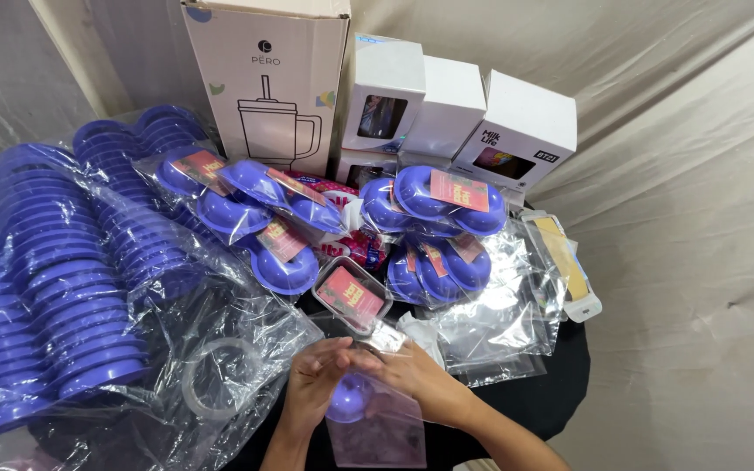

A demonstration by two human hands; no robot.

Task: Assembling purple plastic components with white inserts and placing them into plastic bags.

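- Beige cloth [700, 262] draped the background and sides, and a black round desk [543, 392] carried the goods.
- Nearest the camera, the left hand [311, 388] and the right hand [412, 371] met over a small clear plastic bag [377, 427] at the desk's front edge.
- A round purple plastic bowl [348, 399] sat inside that bag, just under the left hand's fingers [329, 353], which curled closed on the bag's mouth.
- The right hand's fingers pinched the same bag opening from the other side, touching the left.
- Just left of the hands a roll of clear tape [220, 377] lay on crumpled plastic sheeting.
- Right of the hands lay a loose pile of empty clear bags [499, 323].
- Beyond the hands stood a small clear tray of red printed cards [353, 295].
- Far left, long stacks of purple bowls wrapped in clear film [54, 288] lay on their sides.
- Farther back, bagged purple bowls with red cards [442, 201] were heaped in two clusters.
- At the right edge rested a clear flat packet with a yellow insert [569, 266].
- Farthest away stood a tall white carton with a tumbler drawing [272, 87] and, beside it, small white window boxes [517, 131].
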